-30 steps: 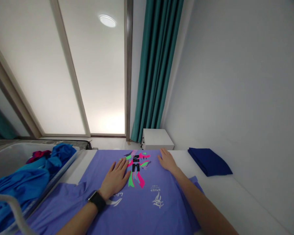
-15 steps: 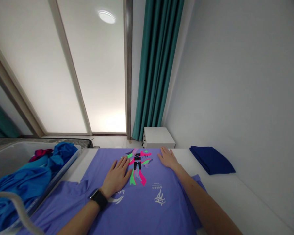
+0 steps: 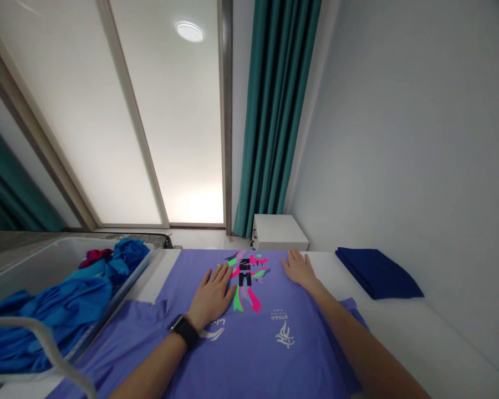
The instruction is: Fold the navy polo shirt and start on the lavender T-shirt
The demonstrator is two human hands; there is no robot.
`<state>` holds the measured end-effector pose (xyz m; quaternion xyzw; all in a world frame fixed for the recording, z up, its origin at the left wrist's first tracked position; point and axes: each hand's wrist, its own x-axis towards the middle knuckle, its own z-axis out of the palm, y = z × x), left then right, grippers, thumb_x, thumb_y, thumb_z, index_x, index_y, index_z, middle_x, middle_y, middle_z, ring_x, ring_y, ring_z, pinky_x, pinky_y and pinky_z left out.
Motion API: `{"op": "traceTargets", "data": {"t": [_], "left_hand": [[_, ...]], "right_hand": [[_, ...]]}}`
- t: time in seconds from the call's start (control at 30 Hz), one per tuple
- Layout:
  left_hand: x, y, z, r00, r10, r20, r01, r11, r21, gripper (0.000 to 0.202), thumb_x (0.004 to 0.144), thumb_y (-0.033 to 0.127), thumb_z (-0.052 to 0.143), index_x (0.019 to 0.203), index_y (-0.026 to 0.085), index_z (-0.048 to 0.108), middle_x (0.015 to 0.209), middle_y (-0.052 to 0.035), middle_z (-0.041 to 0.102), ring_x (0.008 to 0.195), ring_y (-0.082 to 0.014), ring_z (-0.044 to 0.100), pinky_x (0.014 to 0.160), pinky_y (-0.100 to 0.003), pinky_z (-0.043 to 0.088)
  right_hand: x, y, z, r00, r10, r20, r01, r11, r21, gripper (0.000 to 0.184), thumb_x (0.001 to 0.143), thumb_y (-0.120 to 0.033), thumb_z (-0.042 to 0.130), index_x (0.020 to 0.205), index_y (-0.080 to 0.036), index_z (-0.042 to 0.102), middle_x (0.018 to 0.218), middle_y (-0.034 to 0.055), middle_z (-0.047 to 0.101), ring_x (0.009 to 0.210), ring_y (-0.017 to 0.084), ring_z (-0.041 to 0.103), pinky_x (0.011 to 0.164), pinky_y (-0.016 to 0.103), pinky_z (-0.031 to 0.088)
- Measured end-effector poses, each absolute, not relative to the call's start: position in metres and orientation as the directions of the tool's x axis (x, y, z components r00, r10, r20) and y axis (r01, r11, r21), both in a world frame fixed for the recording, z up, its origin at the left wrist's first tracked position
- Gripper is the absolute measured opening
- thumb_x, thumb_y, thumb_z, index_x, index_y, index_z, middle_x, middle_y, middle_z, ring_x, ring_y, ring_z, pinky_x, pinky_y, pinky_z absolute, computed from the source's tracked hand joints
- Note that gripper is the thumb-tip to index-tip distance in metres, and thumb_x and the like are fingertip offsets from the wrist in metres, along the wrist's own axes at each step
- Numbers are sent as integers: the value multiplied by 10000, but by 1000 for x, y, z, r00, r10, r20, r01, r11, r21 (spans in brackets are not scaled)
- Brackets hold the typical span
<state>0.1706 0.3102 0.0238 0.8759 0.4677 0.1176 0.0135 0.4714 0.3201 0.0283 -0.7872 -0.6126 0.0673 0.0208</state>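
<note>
A purple T-shirt point(image 3: 249, 343) with a pink, green and black print lies spread flat on the white surface point(image 3: 407, 327). My left hand point(image 3: 213, 295), a black watch on its wrist, rests flat on the shirt just left of the print, fingers stretched out. On the right of the print my right hand point(image 3: 300, 269) presses flat near the shirt's far edge, fingers also spread. Neither hand holds anything.
A folded dark blue cloth point(image 3: 376, 272) lies at the right by the wall. A grey bin point(image 3: 58, 277) on the left holds crumpled blue and red clothes point(image 3: 66, 299). A small white cabinet point(image 3: 278, 239) and teal curtain point(image 3: 274, 111) stand beyond.
The view has shifted a little, so everything sits further right in the picture. Both hands stay flat on the shirt in nearly the same places.
</note>
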Motion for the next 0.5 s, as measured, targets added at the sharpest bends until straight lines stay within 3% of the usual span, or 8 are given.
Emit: {"op": "traceTargets", "data": {"t": [0.27, 0.5], "left_hand": [[145, 276, 29, 555, 810, 188, 807, -579, 113, 574, 996, 503, 292, 1466, 192, 398, 1542, -95, 359, 1427, -244, 316, 1170, -485, 234], [120, 265, 14, 590, 777, 218, 780, -619, 92, 595, 990, 513, 314, 1498, 204, 343, 1550, -102, 333, 1430, -239, 311, 1173, -455, 229]], "right_hand": [[397, 233, 25, -93, 996, 17, 982, 94, -162, 680, 967, -506, 234, 1525, -118, 259, 1595, 92, 198, 1475, 242, 132, 1187, 471, 25], [389, 222, 29, -143, 989, -40, 973, 133, -186, 678, 966, -490, 245, 1528, -112, 234, 1595, 88, 175, 1478, 237, 122, 1186, 495, 18]]}}
